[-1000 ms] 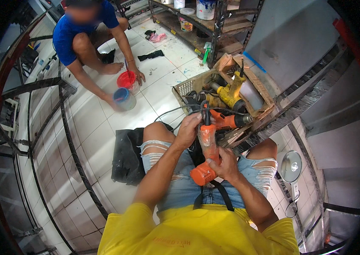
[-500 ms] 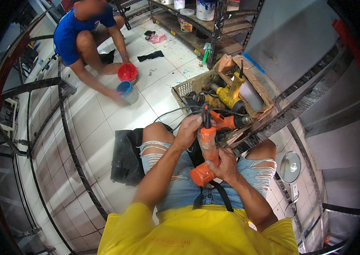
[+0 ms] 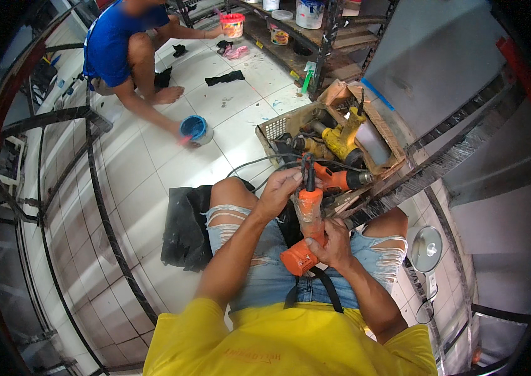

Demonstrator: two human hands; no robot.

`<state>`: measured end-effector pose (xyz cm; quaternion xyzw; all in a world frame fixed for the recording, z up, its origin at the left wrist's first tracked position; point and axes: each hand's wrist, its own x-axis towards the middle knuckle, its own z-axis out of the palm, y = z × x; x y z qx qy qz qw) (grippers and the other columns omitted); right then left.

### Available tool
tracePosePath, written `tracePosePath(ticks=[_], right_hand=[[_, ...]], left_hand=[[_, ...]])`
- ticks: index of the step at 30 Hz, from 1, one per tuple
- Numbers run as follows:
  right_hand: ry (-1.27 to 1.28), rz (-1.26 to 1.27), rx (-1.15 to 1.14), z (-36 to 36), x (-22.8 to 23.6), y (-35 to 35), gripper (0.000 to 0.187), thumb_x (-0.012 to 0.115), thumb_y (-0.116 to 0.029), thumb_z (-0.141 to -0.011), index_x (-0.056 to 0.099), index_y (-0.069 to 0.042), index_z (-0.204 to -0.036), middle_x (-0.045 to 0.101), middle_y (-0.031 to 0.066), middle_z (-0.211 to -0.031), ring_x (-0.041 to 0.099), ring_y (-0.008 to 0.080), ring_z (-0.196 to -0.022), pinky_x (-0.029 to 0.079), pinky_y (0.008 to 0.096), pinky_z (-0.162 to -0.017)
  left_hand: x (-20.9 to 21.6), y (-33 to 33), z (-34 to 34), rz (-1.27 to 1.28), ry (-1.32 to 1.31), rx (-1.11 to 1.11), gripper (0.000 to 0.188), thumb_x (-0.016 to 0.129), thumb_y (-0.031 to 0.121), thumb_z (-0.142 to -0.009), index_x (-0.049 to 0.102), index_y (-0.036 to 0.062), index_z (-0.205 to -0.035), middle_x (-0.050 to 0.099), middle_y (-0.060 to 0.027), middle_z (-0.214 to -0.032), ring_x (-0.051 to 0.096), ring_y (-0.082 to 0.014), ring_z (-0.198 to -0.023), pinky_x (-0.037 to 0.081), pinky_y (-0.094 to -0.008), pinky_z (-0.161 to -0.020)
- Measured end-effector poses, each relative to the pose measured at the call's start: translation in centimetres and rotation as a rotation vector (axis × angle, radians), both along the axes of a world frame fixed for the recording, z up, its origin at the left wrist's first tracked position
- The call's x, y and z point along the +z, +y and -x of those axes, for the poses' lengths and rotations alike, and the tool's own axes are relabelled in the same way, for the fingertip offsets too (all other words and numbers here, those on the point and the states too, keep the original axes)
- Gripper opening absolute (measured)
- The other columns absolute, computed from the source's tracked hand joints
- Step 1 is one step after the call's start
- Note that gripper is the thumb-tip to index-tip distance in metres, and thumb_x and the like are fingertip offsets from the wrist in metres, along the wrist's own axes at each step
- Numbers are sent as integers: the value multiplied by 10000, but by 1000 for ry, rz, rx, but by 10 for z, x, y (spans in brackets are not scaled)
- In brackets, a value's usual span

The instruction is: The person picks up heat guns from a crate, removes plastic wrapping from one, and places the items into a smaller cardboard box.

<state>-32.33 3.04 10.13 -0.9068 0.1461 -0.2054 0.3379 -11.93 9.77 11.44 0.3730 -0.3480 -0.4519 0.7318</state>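
An orange corded power tool (image 3: 310, 216), its body wrapped in worn clear tape, stands over my lap with its broad round end toward me. My right hand (image 3: 333, 243) is wrapped around its lower body. At the top, my left hand (image 3: 282, 193) pinches the black cord (image 3: 306, 166) near where it enters the tool. Just beyond, a crate (image 3: 272, 130) holds yellow power tools (image 3: 342, 143) and a grey-white cylinder. An orange drill (image 3: 340, 178) with a metal chuck lies at the crate's near side, partly behind my hands.
A co-worker in a blue shirt (image 3: 110, 47) squats at far left, with a tub of blue paint (image 3: 196, 130) and a red-rimmed tub (image 3: 232, 26). Shelving with paint tubs (image 3: 309, 14) stands behind. Black metal frames (image 3: 99, 188) flank me. A black bag (image 3: 184, 229) lies left, a round lamp-like object (image 3: 426, 249) right.
The co-worker has moved the red-rimmed tub away toward the shelving and shifted the blue paint tub slightly right. My hands and the orange tool have barely moved.
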Motion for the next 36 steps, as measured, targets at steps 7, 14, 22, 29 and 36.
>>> tracePosePath(ticks=[7,14,22,29,36], right_hand=[[50,-71,-24,-1,-3,1,400,687,-383,-743,571,-16,-852,570,155,-751,551,353,-712,416,438,-711],[98,-114,-53,-3,2,5,395,683,-384,-752,600,-26,-896,599,159,-806,560,364,-762,424,448,-743],[161,-150,-62,0,-3,4,380,675,-372,-766,602,-28,-910,607,157,-828,561,363,-786,423,450,-750],[126,-247,-44,-1,-7,4,380,669,-371,-775,607,-24,-917,601,161,-795,564,357,-754,422,443,-719],[93,-393,-34,-1,-7,5,407,655,-406,-791,607,-21,-914,600,162,-755,572,349,-718,423,436,-697]], left_hand=[[-5,0,1,-134,-485,341,211,589,173,-923,629,-26,-980,627,-66,-856,583,-146,-778,468,-276,-740],[31,-1,6,-52,-737,617,158,703,99,-817,587,-7,-820,553,-48,-740,496,-117,-607,407,-245,-567],[22,-1,1,-181,-129,305,207,581,204,-929,596,18,-841,584,-13,-817,517,-116,-738,423,-262,-721],[11,-5,-6,-96,375,124,169,573,200,-935,610,35,-933,609,-15,-837,558,-106,-767,447,-243,-727],[13,-5,-4,-52,455,23,216,619,271,-925,590,59,-953,598,-2,-842,548,-95,-774,459,-239,-757]])
